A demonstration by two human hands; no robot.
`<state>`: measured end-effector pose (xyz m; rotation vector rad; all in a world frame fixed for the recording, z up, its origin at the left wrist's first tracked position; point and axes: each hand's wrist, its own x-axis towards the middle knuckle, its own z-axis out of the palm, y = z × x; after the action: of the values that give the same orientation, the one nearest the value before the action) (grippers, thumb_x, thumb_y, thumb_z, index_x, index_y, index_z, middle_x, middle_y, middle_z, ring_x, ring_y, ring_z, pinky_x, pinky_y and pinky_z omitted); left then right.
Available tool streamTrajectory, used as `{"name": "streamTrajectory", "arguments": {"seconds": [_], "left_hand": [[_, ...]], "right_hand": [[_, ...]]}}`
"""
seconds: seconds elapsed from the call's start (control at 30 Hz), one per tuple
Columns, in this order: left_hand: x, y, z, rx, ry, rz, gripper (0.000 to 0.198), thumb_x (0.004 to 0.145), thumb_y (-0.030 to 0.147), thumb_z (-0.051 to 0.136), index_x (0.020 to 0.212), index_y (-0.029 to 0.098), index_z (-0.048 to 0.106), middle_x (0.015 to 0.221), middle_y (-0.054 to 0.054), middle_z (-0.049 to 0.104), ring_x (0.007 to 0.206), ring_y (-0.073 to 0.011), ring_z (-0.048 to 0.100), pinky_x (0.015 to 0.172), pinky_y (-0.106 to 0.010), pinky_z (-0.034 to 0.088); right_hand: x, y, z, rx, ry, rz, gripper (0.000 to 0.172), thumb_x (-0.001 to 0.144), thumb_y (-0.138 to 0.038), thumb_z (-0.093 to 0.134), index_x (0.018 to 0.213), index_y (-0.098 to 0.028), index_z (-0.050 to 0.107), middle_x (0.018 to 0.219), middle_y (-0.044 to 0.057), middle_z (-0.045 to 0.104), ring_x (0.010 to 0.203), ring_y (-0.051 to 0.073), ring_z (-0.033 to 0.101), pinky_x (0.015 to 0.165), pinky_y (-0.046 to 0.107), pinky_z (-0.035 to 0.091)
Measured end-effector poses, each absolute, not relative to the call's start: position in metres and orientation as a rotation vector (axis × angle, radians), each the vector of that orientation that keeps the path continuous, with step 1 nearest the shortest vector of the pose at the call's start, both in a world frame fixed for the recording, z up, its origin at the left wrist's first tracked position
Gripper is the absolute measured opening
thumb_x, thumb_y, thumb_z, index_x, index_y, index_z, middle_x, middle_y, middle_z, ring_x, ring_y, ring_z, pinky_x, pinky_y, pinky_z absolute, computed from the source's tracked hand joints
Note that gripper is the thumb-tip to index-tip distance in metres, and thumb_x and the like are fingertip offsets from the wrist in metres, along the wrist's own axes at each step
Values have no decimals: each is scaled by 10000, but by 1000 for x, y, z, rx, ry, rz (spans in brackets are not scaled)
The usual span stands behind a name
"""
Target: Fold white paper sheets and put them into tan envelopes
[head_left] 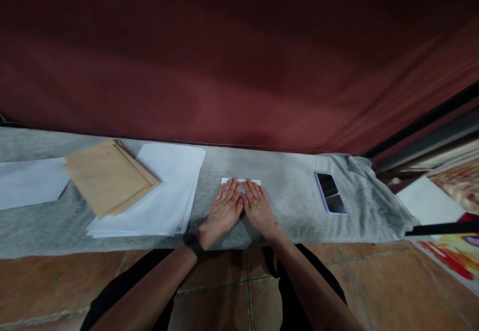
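Paper [241, 180], small and white, lies between front and back edges of the grey-covered bench [292, 191]; hands hide most of it, so I can't swear to any folds. I see left hand [225, 205] and right hand [259, 209] laid flat on it, side by side, fingers straight, close together. Brown stack [112, 176] overlaps white sheets [179, 191] toward bench's left end. Phone [331, 194] rests near the right end.

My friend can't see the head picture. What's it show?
A person's left hand and right hand lie flat on a white paper on a gray cloth. Brown papers on white sheets are to the left, a phone to the right.
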<state>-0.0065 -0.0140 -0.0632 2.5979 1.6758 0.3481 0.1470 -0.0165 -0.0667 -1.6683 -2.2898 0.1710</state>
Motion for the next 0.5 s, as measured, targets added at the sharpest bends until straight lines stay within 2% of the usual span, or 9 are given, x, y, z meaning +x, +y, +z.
{"name": "streamTrajectory", "arguments": {"seconds": [0.3,0.5], "left_hand": [[-10,-7,-66,2498,1868,262,629,1045,336,290,1564,-8,373,1664,-205,323,1572,-297,267,1296,-472,225],[-19,-6,-67,2444,1938,259,659,1046,380,289,1576,-7,348,1668,-213,302,1584,-286,226,1299,-469,200]], "right_hand": [[156,-18,-76,-1748,-2249,34,586,1106,-406,335,1592,-80,374,1643,137,386,1535,281,357,1263,476,256],[167,-19,-76,-1818,-2222,-11,600,1106,-424,320,1603,-90,355,1652,149,366,1528,286,366,1258,485,254]]}}
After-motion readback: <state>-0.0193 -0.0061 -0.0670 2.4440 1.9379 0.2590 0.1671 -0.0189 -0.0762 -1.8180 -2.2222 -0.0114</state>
